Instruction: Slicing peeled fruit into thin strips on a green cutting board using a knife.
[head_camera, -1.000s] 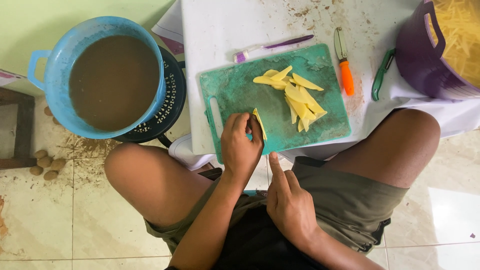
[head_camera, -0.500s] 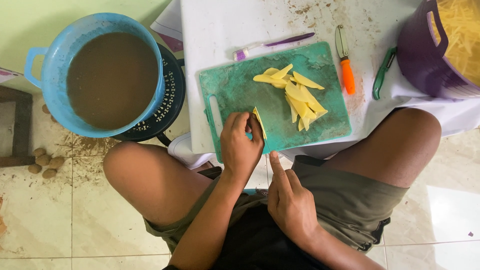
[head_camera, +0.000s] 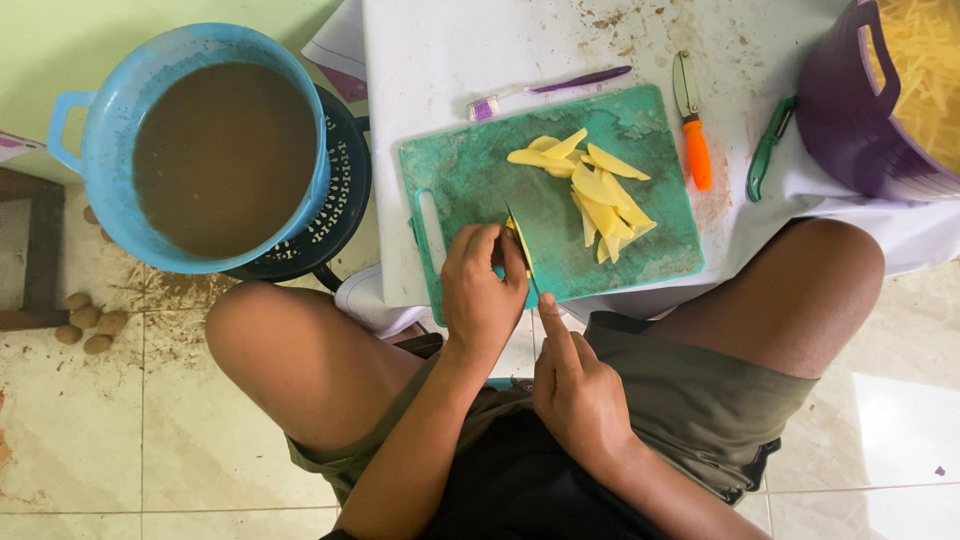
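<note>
Risk first: knife (head_camera: 522, 250) blade running edge-on right beside left-hand fingertips (head_camera: 512, 250); slip off the thin potato piece (head_camera: 519, 238) likely means a cut finger. Cause: piece pinched upright and narrow, little to brace against. Second risk: green cutting board (head_camera: 470, 180) overhanging table's near edge above the knees; downward push could tip or slide it. Cut slices (head_camera: 596, 195) loose mid-board, could scatter.

Hands: left hand (head_camera: 482, 290) clamped on the potato piece at board's near edge; right hand (head_camera: 575, 395) closed around knife handle, index finger stretched along the spine, handle itself hidden. Hands close together, blade between them.

Surroundings, big to small:
- cream tiled floor (head_camera: 880, 420), glossy, brown stains at left
- white table (head_camera: 450, 60), smeared with brown dirt
- blue basin (head_camera: 100, 140) full of muddy brown water, set on a dark perforated basket (head_camera: 345, 190), left of table
- purple bucket (head_camera: 845, 120) of yellow potato strips, table's right end
- dark wooden stool (head_camera: 40, 250), far left
- purple toothbrush (head_camera: 545, 90) behind board
- orange-handled peeler (head_camera: 692, 125), green peeler (head_camera: 766, 148), right of board
- small unpeeled potatoes (head_camera: 88, 328) on floor, left
</note>
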